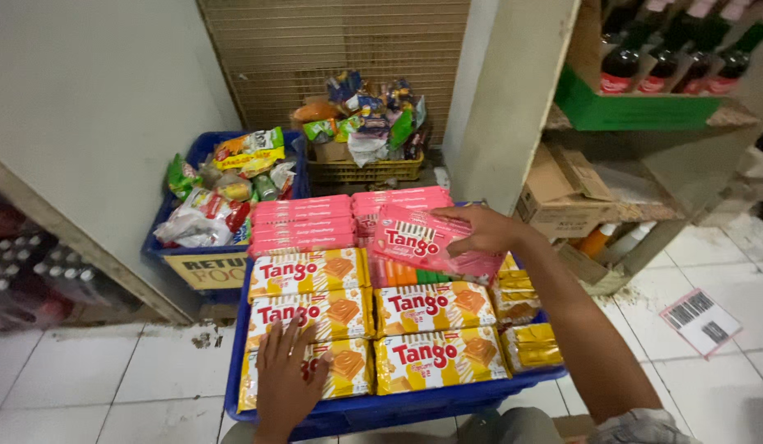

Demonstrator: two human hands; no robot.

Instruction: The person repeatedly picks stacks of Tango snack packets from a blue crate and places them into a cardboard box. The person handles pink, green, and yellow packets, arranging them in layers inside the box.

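— Six yellow wafer packs (373, 325) fill the blue crate (398, 407); the left hand (287, 374) lies flat on one.
— And the right hand (484, 228)?
— Gripping a pink wafer pack (426, 242), tilted over orange packs (410, 275) half hidden.

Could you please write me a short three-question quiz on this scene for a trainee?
1. True or false: the right hand holds a pink wafer pack above the blue crate.
2. What does the left hand rest on?
A. a yellow wafer pack in the nearest row
B. the white floor tiles
C. a bottle on the shelf
3. Fill in: the dark bottles on the shelf at upper right stand in a ______ tray.

Key
1. True.
2. A.
3. Green.
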